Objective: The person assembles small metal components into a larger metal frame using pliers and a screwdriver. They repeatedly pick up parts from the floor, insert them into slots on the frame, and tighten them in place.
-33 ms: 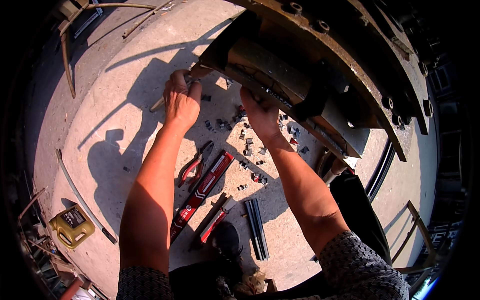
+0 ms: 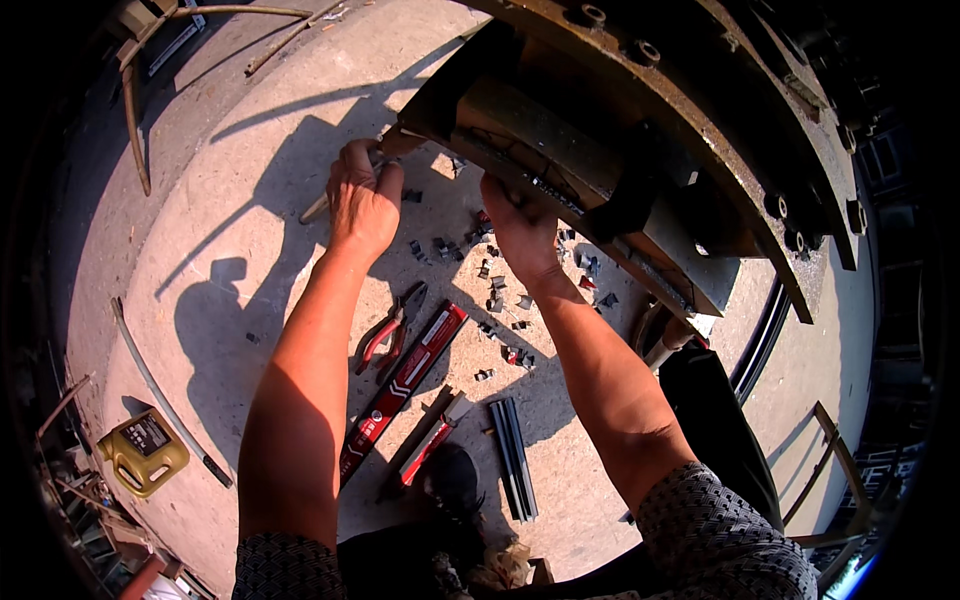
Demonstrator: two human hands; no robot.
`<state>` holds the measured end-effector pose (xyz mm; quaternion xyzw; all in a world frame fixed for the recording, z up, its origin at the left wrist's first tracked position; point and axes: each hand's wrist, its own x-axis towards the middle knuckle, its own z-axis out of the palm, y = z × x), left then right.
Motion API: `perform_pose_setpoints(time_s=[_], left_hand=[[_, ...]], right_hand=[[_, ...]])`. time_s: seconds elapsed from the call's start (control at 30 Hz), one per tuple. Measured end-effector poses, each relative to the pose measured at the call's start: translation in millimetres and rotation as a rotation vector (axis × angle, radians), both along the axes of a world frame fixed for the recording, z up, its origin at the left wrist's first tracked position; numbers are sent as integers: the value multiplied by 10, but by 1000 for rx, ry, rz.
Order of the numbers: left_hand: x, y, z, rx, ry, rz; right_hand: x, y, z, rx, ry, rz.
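My left hand (image 2: 362,205) is closed round a pale, wooden-looking handle (image 2: 314,210), whose end sticks out on its left. What the handle belongs to is hidden by the hand, close to the left corner of a large rusty metal frame (image 2: 540,125). Against the lower edge of that frame, my right hand (image 2: 525,235) is closed with curled fingers. Shadow and the metal hide most of its fingertips, and what they grip cannot be made out. Small dark clips or cut pieces (image 2: 497,300) lie scattered on the concrete under it.
Red-handled pliers (image 2: 382,335), a long red box (image 2: 405,385), a red-and-silver tool (image 2: 435,440) and dark strips (image 2: 513,460) lie between my forearms. A yellow jug (image 2: 145,452) and a bent tube (image 2: 165,390) are at left. The frame overhangs the right side.
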<state>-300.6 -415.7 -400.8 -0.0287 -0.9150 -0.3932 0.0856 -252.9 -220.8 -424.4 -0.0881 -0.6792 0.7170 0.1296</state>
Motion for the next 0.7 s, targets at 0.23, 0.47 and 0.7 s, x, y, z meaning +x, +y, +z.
perform_pose_setpoints(time_s=[0.23,0.47,0.7], left_hand=[[17,22,24,-5,16,23],[26,25,46,-11,6,24],[7,33,25,-21,13,33]], right_hand=[[85,-138,118,-99,26,-58],[-123,-92,-54,52,34,-9],[-255,-145,-104,80,69,-58]])
